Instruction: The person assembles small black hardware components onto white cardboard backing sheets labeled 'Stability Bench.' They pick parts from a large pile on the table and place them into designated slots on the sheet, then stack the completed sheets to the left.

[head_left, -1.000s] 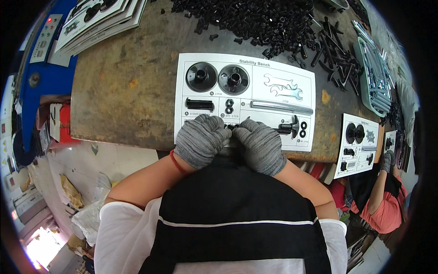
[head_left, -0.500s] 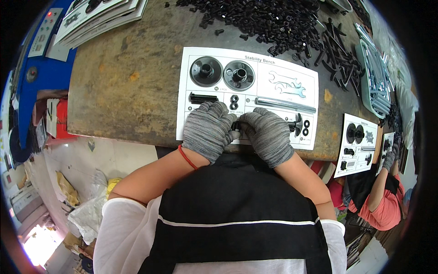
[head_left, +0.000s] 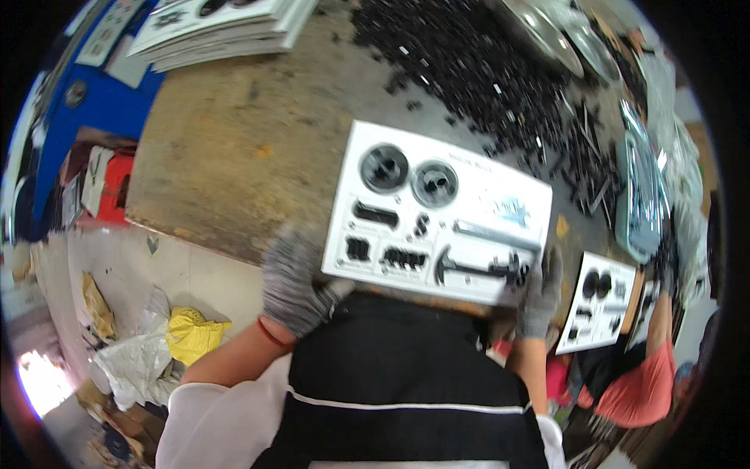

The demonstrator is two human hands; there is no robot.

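Note:
A white printed card (head_left: 488,176) lies at the table's front edge, tilted in my view. On it sit two black round discs (head_left: 384,168), a black bolt (head_left: 376,214), small black nuts (head_left: 422,226), a silver rod (head_left: 494,234), a wrench set (head_left: 511,209), a row of short black screws (head_left: 404,259) and a black T-headed piece (head_left: 473,270). My left hand (head_left: 297,281), in a grey knit glove and smeared by motion, is closed about the card's lower left corner. My gloved right hand (head_left: 541,295) grips its lower right edge, fingers pointing up.
Loose black screws (head_left: 469,70) are heaped at the back, near metal bowls (head_left: 539,35). Black tools (head_left: 590,164) and a pale blue tray (head_left: 631,199) of metal rods lie to the right. Stacked cards (head_left: 226,39) stand back left. A co-worker's arm (head_left: 660,320) is beyond another card (head_left: 596,301).
My hands have parted from the card's lower middle to its two sides, uncovering the row of black screws. My view has shifted, so the card appears lower and more tilted.

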